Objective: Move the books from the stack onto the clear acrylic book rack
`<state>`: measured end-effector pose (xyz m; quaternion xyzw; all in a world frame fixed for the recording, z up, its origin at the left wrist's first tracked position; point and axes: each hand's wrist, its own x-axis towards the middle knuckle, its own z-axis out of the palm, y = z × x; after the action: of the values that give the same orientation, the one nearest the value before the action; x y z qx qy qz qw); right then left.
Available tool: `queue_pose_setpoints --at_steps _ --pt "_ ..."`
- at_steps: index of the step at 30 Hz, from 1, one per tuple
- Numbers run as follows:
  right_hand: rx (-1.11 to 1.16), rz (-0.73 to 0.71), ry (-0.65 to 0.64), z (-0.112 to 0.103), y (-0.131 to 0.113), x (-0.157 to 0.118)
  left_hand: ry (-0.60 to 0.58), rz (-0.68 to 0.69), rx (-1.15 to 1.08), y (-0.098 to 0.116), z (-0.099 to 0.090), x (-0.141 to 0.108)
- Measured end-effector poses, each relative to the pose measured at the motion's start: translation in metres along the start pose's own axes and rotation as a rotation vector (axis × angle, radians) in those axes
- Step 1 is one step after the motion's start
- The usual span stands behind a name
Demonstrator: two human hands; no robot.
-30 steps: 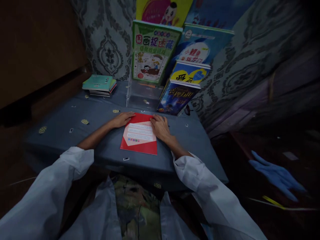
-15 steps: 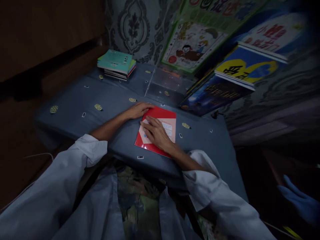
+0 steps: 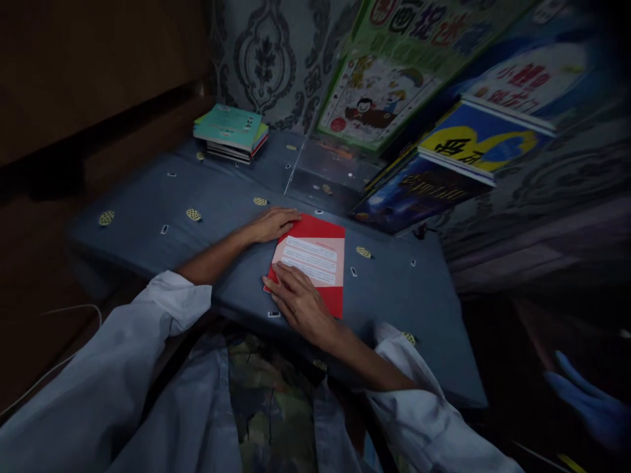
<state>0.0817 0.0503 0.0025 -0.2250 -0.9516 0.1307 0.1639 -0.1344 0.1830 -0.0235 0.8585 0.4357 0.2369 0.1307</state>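
A thin red booklet (image 3: 320, 228) with a pale panel of printed text lies on the dark blue patterned tablecloth (image 3: 221, 263). My left hand (image 3: 273, 223) rests at its upper left corner, fingers stretched and touching the cover's edge. Across the lower left part of the cover lies my right hand (image 3: 303, 305), open, its fingers loosely extended towards the left edge. Part of the booklet's lower left is hidden beneath that hand.
A stack of small books (image 3: 229, 128) sits at the far left of the table. Larger books (image 3: 434, 180) stand in a clear acrylic holder (image 3: 325, 174) against the wall. A dark wooden cabinet (image 3: 108, 59) borders the left. A blue glove-like shape (image 3: 586, 401) shows at lower right.
My right hand has slid down and slightly left across the booklet, uncovering more of the printed panel. My left hand stays at the upper left corner.
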Motion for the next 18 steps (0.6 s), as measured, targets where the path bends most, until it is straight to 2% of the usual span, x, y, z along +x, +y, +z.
queue_pose_setpoints --at_steps 4,7,13,18 --pt "0.047 0.023 -0.078 -0.012 0.012 -0.005 0.021 0.005 0.019 -0.003 0.004 -0.002" --pt "0.064 0.093 -0.065 -0.019 0.031 -0.007 0.036 0.002 0.04 -0.001 0.004 -0.003" --pt "-0.013 0.222 0.037 -0.029 0.094 -0.007 0.065 -0.063 0.163 0.014 0.001 -0.006" --pt "-0.077 0.375 0.204 -0.032 0.14 -0.014 0.082 -0.123 0.249 0.026 -0.006 -0.006"
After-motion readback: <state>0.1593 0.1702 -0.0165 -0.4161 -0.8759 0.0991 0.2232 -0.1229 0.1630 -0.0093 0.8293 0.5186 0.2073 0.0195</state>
